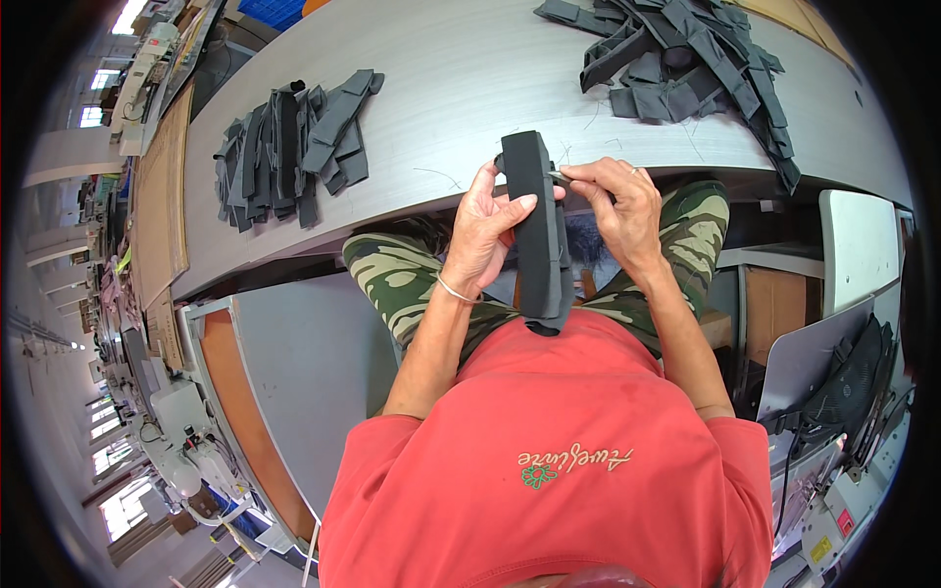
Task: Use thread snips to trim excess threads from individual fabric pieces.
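Note:
A long, dark grey sewn fabric strip [533, 235], folded in layers, hangs upright in front of my chest over my lap. My left hand [480, 231] grips its upper part, with the thumb lying across the front and the fingers behind. At the strip's right edge, near the top, my right hand [624, 208] is closed in a pinch. From its fingertips a small pointed metal tool [560, 176] sticks out against the fabric; its exact kind is too small to make out.
On the pale table [461, 88] lie a pile of grey fabric strips [289, 147] at left and a larger, tangled pile [686, 64] at far right. Loose threads are scattered between them. A black bag [848, 377] sits at right; sewing machines [191, 470] stand at lower left.

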Available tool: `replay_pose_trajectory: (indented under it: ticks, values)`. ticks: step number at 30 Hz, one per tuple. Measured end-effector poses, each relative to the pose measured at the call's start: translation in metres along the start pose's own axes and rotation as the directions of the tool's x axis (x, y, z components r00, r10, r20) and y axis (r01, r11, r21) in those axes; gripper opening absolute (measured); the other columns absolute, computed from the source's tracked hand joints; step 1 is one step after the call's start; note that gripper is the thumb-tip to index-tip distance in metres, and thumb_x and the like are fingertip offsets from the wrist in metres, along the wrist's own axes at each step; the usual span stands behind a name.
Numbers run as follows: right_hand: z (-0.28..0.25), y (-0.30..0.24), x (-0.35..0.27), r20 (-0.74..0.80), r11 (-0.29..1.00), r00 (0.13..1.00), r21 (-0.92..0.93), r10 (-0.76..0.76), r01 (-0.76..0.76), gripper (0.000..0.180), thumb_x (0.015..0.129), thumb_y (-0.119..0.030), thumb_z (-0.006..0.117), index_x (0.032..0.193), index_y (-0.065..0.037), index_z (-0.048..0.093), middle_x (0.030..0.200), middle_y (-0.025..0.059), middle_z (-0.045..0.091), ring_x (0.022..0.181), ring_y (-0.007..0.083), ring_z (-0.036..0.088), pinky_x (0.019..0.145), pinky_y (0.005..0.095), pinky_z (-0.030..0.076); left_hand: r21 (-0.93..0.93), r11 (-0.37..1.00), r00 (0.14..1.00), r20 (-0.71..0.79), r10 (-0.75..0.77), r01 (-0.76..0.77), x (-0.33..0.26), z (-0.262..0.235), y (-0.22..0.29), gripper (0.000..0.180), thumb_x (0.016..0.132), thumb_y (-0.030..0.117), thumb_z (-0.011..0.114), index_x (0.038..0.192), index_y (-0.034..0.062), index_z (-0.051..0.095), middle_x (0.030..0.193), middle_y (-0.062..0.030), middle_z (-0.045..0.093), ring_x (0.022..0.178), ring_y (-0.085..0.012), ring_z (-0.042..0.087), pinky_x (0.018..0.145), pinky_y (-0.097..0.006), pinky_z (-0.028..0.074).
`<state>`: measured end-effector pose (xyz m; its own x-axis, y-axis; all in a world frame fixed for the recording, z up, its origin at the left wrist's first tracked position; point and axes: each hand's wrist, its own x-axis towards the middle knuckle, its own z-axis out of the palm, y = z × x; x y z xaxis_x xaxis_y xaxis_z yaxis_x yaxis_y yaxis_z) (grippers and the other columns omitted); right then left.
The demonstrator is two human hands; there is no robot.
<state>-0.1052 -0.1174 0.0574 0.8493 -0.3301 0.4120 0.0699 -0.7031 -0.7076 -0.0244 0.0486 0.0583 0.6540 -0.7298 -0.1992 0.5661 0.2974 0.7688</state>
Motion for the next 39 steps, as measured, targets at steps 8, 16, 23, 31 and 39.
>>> replay_pose_trajectory:
  ticks: [8, 16, 23, 31, 39]
  values:
    - [0.005, 0.000, 0.012, -0.072, 0.997, 0.997, 0.076, 0.008, -0.002, 0.017, 0.080, -0.013, 0.066, 0.097, -0.013, 0.069, 0.079, 0.0013, 0.064, 0.067, 0.0201, 0.058, 0.064, 0.0322, 0.040, 0.335, 0.942, 0.998, -0.058, 0.036, -0.014, 0.000, -0.001, -0.013, 0.048, 0.088, 0.003, 0.061, 0.128, 0.0037, 0.034, 0.099, -0.0183, 0.068, 0.083, -0.0164, 0.067, 0.068, -0.026, 0.056]
    - [0.008, -0.004, 0.024, -0.047, 0.960, 0.984, -0.230, -0.173, 0.158, 0.019, 0.079, -0.013, 0.067, 0.098, -0.016, 0.070, 0.073, -0.0001, 0.060, 0.066, 0.0193, 0.055, 0.062, 0.0327, 0.037, 0.635, 0.770, 0.987, -0.076, 0.144, -0.064, -0.001, 0.000, -0.020, 0.047, 0.084, 0.000, 0.060, 0.126, 0.0042, 0.041, 0.088, -0.0099, 0.072, 0.076, -0.0094, 0.066, 0.064, -0.023, 0.051]
    - [0.005, 0.000, 0.024, -0.053, 0.968, 0.994, -0.237, -0.100, 0.085, 0.014, 0.080, -0.015, 0.066, 0.093, -0.016, 0.070, 0.073, 0.0000, 0.062, 0.068, 0.0195, 0.058, 0.064, 0.0314, 0.040, 0.722, 0.692, 0.983, -0.111, 0.145, -0.021, -0.002, -0.002, -0.017, 0.042, 0.083, -0.002, 0.059, 0.123, 0.0051, 0.047, 0.085, -0.0078, 0.072, 0.075, -0.0107, 0.067, 0.063, -0.024, 0.050]
    - [-0.011, -0.002, 0.018, 0.077, 0.894, 0.945, 0.308, 0.318, -0.326, 0.022, 0.082, -0.014, 0.065, 0.103, -0.008, 0.069, 0.085, 0.0064, 0.069, 0.073, 0.0159, 0.062, 0.068, 0.0267, 0.048, 0.514, 0.855, 0.979, -0.124, 0.161, -0.076, -0.001, -0.017, -0.010, 0.020, 0.078, -0.012, 0.049, 0.086, -0.0007, 0.064, 0.084, -0.0003, 0.062, 0.076, -0.0056, 0.054, 0.072, -0.020, 0.045]
    - [-0.008, -0.010, 0.007, 0.176, 0.953, 0.980, 0.270, 0.091, -0.137, 0.020, 0.081, -0.011, 0.067, 0.100, -0.009, 0.069, 0.084, 0.0064, 0.067, 0.067, 0.0196, 0.060, 0.062, 0.0295, 0.046, 0.372, 0.927, 0.984, -0.176, 0.018, 0.049, -0.005, -0.012, 0.006, 0.016, 0.094, 0.019, 0.057, 0.091, 0.0054, 0.064, 0.072, 0.0100, 0.042, 0.065, -0.0014, 0.036, 0.062, -0.018, 0.033]
